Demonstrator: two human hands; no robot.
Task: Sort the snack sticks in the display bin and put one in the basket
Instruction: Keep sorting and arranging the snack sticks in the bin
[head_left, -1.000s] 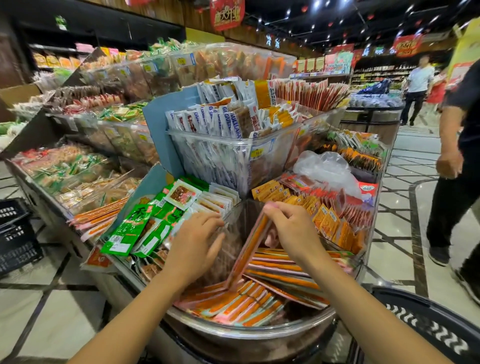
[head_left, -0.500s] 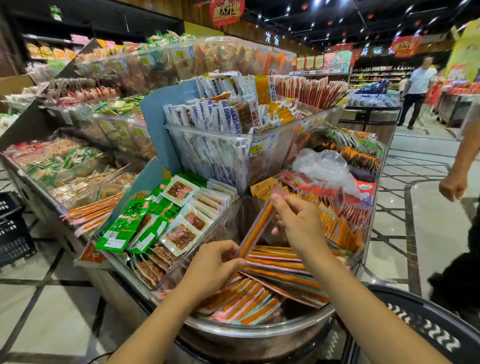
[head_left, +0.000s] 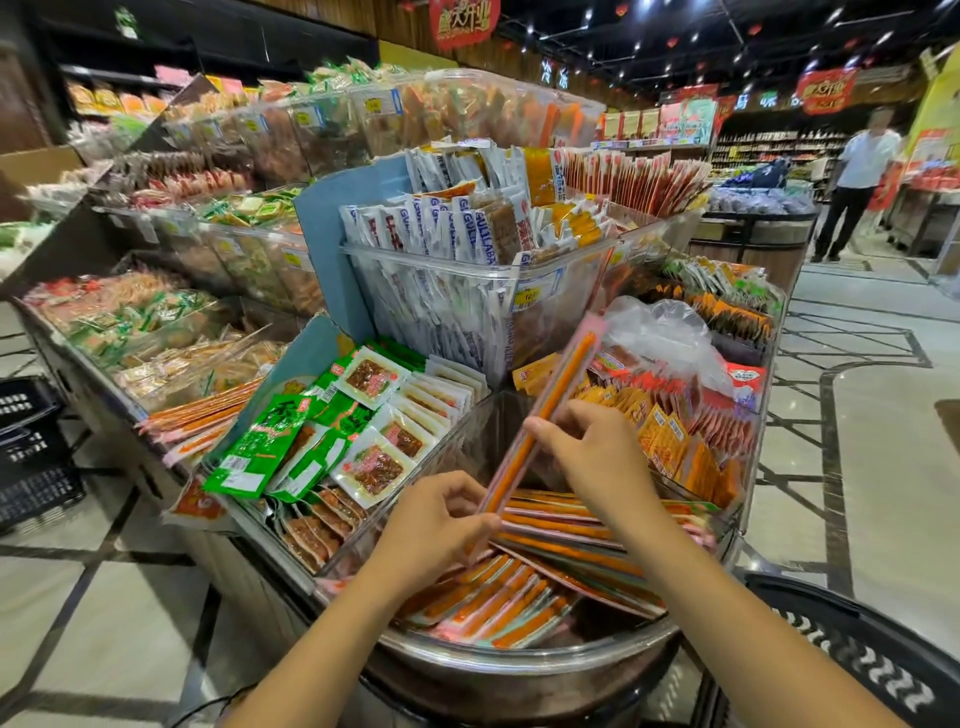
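Supermarket aisles run dim behind a tiered stand of clear bins, and we lean over the lowest display bin (head_left: 519, 659), where long orange sticks in pink-edged wrappers lie in a loose pile (head_left: 545, 597). Our left hand (head_left: 441, 525) pinches the lower end of one snack stick (head_left: 550, 405) and our right hand (head_left: 592, 457) pinches it about midway, so both hands are clamped on the same packet. It stands tilted above the pile, its top end leaning away to the right. Gripped at two spots, we judge, a floppy wrapper will not buckle and can be laid square with the others or carried off. The black basket (head_left: 857, 660) waits at lower right, just beside the bin, with only its rim in view. As for writing, the white packets (head_left: 441, 228) in the bin above bear blue letters beginning "GUIL". The price tag (head_left: 535, 296) there is too blurred to read. A red banner (head_left: 465, 21) overhead carries yellow Chinese characters.
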